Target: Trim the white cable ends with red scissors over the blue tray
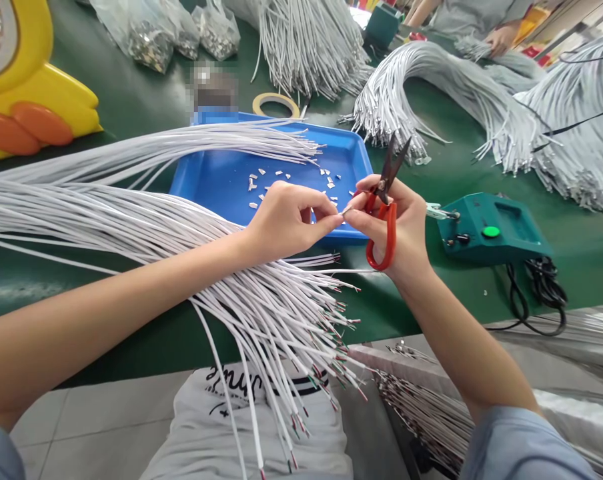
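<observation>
The left hand (291, 220) pinches what looks like a tiny wire end (343, 213) between thumb and forefinger, above the near rim of the blue tray (226, 177). The right hand (404, 230) pinches at the same spot, red-handled scissors (383, 189) hooked on its fingers, blades parted and pointing away. I'd say a firm, short grip suits so thin a piece, blades well clear of skin. White scraps (252, 183) litter the tray. The fan of white cables (266, 300) overhangs the green table (586, 277) and could snag a wrist. A green-cased device (491, 230) sits near the right hand.
</observation>
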A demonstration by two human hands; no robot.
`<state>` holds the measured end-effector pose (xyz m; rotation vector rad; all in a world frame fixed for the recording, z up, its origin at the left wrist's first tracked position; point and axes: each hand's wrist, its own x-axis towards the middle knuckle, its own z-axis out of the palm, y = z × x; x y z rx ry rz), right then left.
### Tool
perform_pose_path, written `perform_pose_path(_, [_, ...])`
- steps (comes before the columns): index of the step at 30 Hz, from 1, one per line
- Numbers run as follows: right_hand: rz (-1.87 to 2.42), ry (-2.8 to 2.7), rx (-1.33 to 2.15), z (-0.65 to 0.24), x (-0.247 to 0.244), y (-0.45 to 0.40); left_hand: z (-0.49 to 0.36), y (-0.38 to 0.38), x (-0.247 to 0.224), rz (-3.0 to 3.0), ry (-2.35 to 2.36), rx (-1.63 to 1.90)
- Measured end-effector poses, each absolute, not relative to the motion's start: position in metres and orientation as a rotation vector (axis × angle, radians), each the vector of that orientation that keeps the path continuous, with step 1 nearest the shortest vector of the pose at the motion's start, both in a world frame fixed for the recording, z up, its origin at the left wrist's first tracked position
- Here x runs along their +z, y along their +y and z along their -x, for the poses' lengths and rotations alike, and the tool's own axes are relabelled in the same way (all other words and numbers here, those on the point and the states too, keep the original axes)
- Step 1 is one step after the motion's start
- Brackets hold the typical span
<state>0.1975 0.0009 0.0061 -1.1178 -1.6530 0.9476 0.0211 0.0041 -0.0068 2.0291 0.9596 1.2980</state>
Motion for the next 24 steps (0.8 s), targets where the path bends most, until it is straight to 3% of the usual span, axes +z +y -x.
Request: perform_pose_path(24, [1.130, -1.564, 1.147, -0.196, 0.011, -0.009, -0.022, 0.003, -0.008, -2.076, 1.001, 1.398])
